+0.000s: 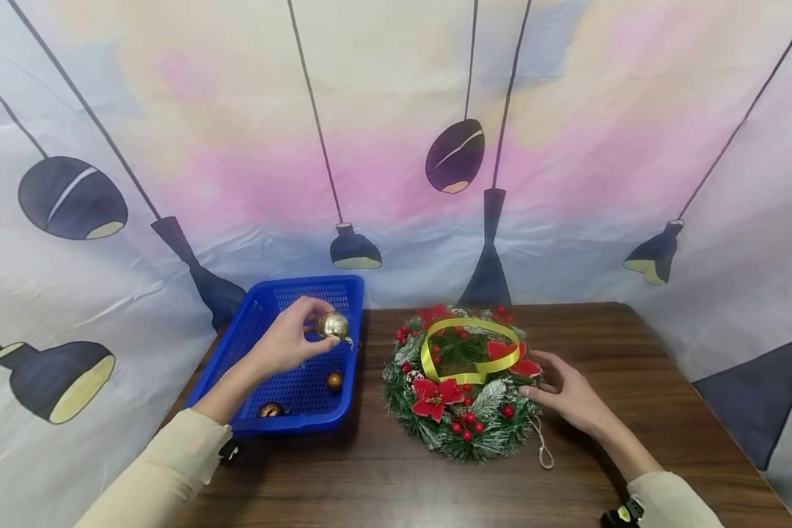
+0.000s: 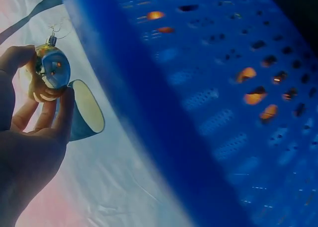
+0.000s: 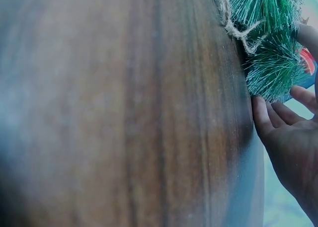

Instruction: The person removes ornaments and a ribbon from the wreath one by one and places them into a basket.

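Note:
My left hand (image 1: 290, 339) pinches a shiny gold Christmas bauble (image 1: 333, 325) over the blue basket (image 1: 353, 345). In the left wrist view, the bauble (image 2: 53, 68) has its metal cap and wire hook pointing up, with thumb and fingers round its sides. Flat on the table lies a Christmas wreath (image 1: 429, 433) of frosted green needles, red poinsettias and red berries. A loop of yellow ribbon (image 1: 429, 359) stands on top of it. At the wreath's right edge, my right hand (image 1: 570, 392) grips the greenery (image 3: 273, 68) between thumb and fingers.
Inside the basket lie a small copper bauble (image 1: 334, 380) and another brown-copper one (image 1: 270, 409). A twine loop (image 1: 545, 456) hangs off the wreath onto the wooden table (image 1: 369, 477). Behind rises a cloth backdrop (image 1: 396, 147) printed with lamps.

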`<state>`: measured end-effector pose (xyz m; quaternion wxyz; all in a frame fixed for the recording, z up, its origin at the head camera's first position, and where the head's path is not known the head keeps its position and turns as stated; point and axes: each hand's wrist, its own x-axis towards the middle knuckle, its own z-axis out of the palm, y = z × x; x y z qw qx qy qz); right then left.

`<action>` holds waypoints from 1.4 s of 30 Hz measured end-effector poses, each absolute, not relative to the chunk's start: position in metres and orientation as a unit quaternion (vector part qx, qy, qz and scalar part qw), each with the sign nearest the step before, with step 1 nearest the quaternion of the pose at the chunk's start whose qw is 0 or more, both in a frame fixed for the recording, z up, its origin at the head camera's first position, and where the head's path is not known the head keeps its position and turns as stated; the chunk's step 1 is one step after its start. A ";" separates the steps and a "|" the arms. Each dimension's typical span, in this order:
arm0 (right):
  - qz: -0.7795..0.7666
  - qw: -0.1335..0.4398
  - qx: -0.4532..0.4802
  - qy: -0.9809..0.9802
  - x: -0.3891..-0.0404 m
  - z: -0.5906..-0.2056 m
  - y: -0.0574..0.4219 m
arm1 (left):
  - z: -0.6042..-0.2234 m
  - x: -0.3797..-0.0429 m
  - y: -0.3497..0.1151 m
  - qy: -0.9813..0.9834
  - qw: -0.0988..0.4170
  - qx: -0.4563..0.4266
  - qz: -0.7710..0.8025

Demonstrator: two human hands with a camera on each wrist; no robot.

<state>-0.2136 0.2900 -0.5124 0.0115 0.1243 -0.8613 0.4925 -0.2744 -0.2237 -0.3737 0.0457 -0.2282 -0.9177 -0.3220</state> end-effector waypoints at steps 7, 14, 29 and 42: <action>0.497 0.010 0.122 -0.859 -0.214 -0.511 0.290 | -0.380 -0.271 -0.230 -0.925 0.041 -0.221 -0.305; 0.498 0.010 0.125 -0.858 -0.214 -0.511 0.290 | -0.389 -0.269 -0.235 -0.932 0.031 -0.218 -0.287; 0.492 0.013 0.123 -0.862 -0.215 -0.513 0.290 | -0.408 -0.276 -0.243 -0.943 -0.012 -0.195 -0.269; 0.491 0.014 0.127 -0.862 -0.213 -0.512 0.290 | -0.411 -0.276 -0.238 -0.945 -0.005 -0.196 -0.264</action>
